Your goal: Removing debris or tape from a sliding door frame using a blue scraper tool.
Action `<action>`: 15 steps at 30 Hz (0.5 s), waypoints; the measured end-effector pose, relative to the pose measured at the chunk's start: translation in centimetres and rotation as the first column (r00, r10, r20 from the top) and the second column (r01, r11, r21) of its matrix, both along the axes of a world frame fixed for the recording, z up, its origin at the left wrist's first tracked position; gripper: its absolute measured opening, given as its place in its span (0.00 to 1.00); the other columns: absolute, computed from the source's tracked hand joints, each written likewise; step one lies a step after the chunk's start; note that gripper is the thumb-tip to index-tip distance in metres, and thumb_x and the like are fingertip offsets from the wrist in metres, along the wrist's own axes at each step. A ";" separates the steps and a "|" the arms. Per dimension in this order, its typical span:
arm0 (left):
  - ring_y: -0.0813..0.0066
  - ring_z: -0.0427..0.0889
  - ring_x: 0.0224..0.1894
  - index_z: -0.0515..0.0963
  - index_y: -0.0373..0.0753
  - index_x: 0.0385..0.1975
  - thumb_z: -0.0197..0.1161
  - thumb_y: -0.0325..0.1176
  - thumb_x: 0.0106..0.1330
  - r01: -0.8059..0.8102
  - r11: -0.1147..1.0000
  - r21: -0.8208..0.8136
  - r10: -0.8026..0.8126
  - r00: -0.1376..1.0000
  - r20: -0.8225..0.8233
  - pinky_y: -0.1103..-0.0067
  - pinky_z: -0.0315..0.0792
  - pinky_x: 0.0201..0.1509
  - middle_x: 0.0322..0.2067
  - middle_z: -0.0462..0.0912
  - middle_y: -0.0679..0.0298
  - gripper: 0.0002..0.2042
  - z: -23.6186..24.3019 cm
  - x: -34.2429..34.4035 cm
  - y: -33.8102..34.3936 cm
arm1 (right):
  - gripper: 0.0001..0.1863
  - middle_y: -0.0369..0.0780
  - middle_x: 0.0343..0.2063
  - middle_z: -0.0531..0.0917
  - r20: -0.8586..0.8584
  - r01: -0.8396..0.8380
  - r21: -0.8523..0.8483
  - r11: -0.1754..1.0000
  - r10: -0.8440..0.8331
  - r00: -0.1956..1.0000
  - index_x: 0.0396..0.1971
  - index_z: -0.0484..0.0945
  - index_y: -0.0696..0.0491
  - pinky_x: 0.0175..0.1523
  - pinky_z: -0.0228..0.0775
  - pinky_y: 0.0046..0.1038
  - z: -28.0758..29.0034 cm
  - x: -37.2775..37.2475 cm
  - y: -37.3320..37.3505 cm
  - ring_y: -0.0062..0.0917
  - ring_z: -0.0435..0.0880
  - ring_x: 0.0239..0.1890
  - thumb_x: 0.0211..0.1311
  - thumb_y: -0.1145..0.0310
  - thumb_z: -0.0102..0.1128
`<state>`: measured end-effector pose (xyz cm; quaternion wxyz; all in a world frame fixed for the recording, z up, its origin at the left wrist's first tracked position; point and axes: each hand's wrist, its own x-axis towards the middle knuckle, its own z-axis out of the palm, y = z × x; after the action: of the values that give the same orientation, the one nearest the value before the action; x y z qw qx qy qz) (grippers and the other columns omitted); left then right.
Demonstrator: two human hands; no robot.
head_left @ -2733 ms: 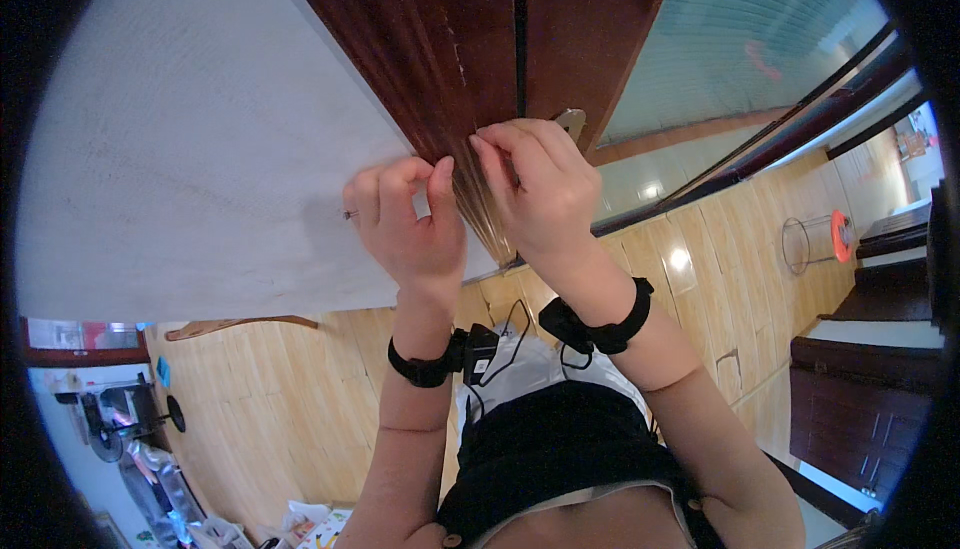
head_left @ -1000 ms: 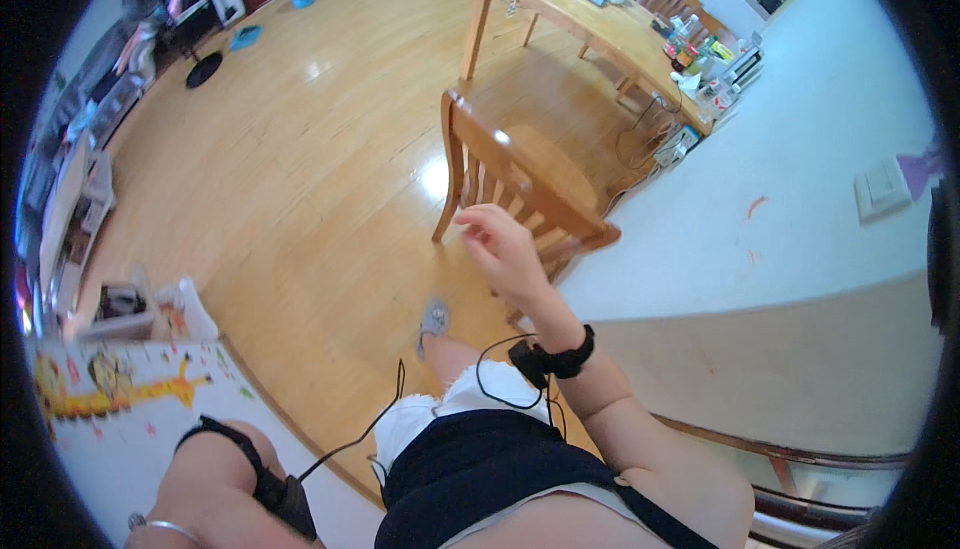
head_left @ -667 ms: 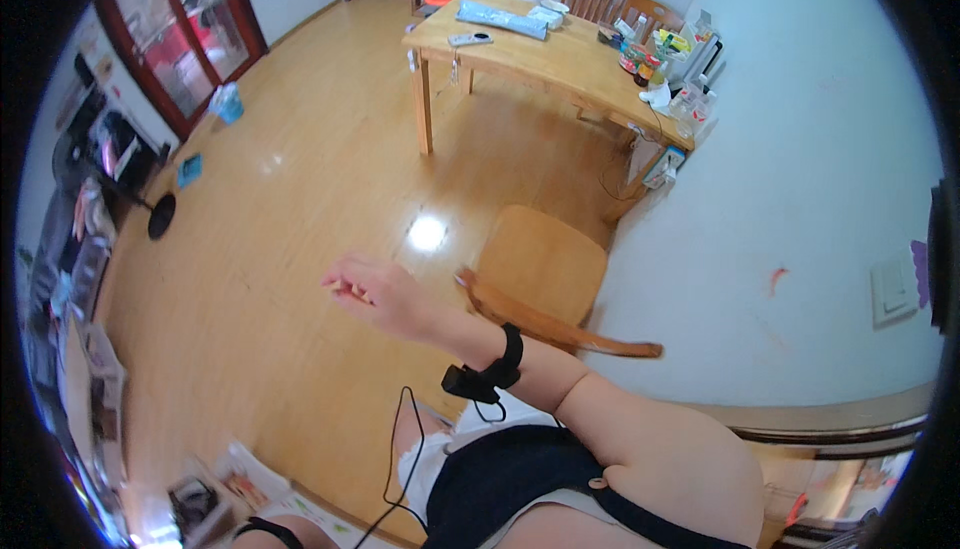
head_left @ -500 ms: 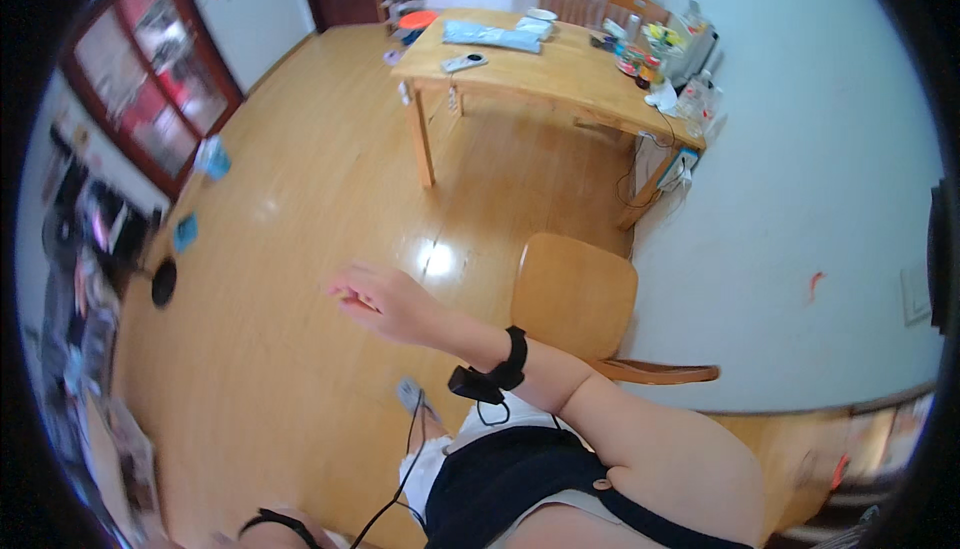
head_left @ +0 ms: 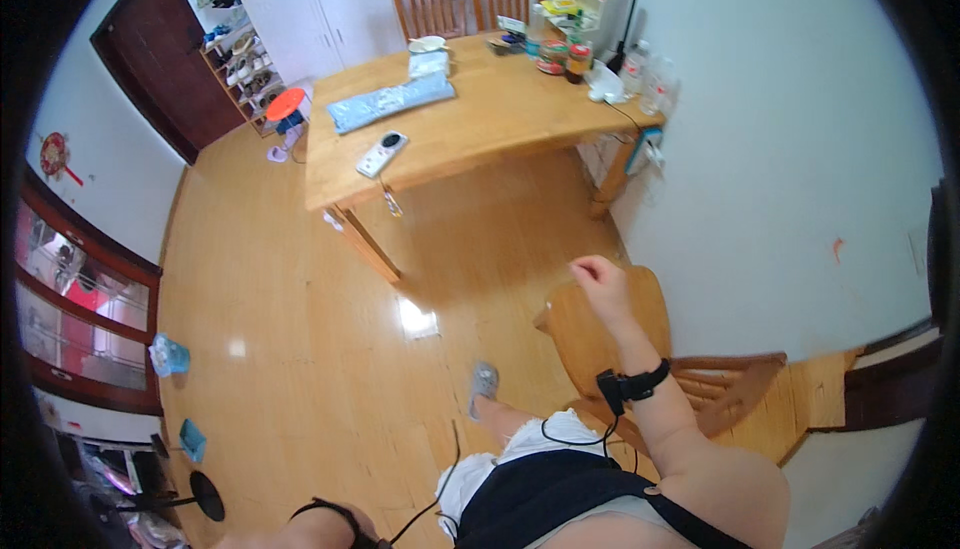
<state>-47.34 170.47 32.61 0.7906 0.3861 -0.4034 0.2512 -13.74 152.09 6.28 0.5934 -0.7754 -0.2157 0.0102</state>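
Note:
My right hand (head_left: 598, 284) is raised above the seat of a wooden chair (head_left: 577, 344) beside the pale wall, its fingers curled together; I cannot make out whether anything small is between them. My left hand (head_left: 335, 516) is low at the bottom edge, only partly visible near its black wrist strap, with its fingers hidden. Ahead is a wooden table (head_left: 496, 117) holding a long pale-blue package (head_left: 388, 102), a white device (head_left: 381, 154), bottles and jars (head_left: 577, 64).
Two chairs (head_left: 430, 7) stand behind the table. A shoe rack (head_left: 245, 74) and red stool (head_left: 285, 103) are back left, near a dark door (head_left: 165, 54). Along the left are glass-paned doors (head_left: 85, 329), a blue bin (head_left: 170, 354) and a black fan base (head_left: 206, 496).
My hands have left the dark door jamb. The view has swung round to the dining area, and I am nearer the table, with the chair now beside me.

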 end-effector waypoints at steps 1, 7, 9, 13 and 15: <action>0.73 0.59 0.13 0.64 0.44 0.25 0.53 0.39 0.66 -0.039 0.993 -0.109 0.046 0.997 0.063 0.74 0.63 0.21 0.20 0.65 0.68 0.11 -1.7 2.6 2.7 | 0.09 0.37 0.19 0.77 -0.054 0.021 -0.042 0.999 -0.024 0.998 0.24 0.78 0.59 0.29 0.66 0.22 -0.5 2.5 0.7 0.19 0.75 0.24 0.57 0.68 0.59; 0.70 0.66 0.22 0.66 0.46 0.28 0.57 0.26 0.63 -0.301 0.936 0.184 0.353 0.780 -0.517 0.73 0.65 0.25 0.26 0.65 0.64 0.07 1.9 18.2 7.4 | 0.17 0.35 0.13 0.73 -0.210 -0.018 -0.122 0.992 -0.008 0.978 0.19 0.74 0.60 0.24 0.61 0.21 3.1 10.6 12.0 0.16 0.71 0.18 0.63 0.63 0.54; 0.69 0.65 0.21 0.65 0.47 0.27 0.53 0.29 0.66 -0.395 0.917 -0.050 0.324 0.813 -0.484 0.72 0.65 0.25 0.25 0.63 0.64 0.06 2.1 22.3 6.8 | 0.17 0.36 0.15 0.73 -0.108 -0.083 0.002 0.997 0.083 0.991 0.20 0.74 0.61 0.26 0.64 0.21 3.4 13.0 16.6 0.16 0.72 0.20 0.65 0.65 0.50; 0.79 0.69 0.29 0.64 0.31 0.40 0.54 0.20 0.59 -0.490 0.869 0.075 0.486 0.812 -0.322 0.89 0.67 0.28 0.31 0.72 0.61 0.10 3.2 30.2 10.7 | 0.15 0.38 0.19 0.75 -0.082 -0.105 0.130 0.986 0.116 0.990 0.22 0.74 0.62 0.29 0.66 0.20 3.3 18.7 23.3 0.17 0.73 0.22 0.65 0.67 0.50; 0.79 0.68 0.27 0.65 0.33 0.32 0.52 0.21 0.60 -0.490 0.267 0.830 0.852 0.522 0.034 0.86 0.69 0.30 0.29 0.71 0.62 0.04 5.4 33.6 12.9 | 0.12 0.39 0.23 0.77 0.006 -0.091 0.026 0.996 0.090 0.996 0.26 0.76 0.62 0.31 0.67 0.20 3.6 21.8 24.5 0.18 0.74 0.24 0.63 0.69 0.51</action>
<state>-13.74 183.37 37.98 0.4216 0.8573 -0.0732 0.2864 8.03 176.59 9.91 0.6018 -0.7571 -0.2521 0.0325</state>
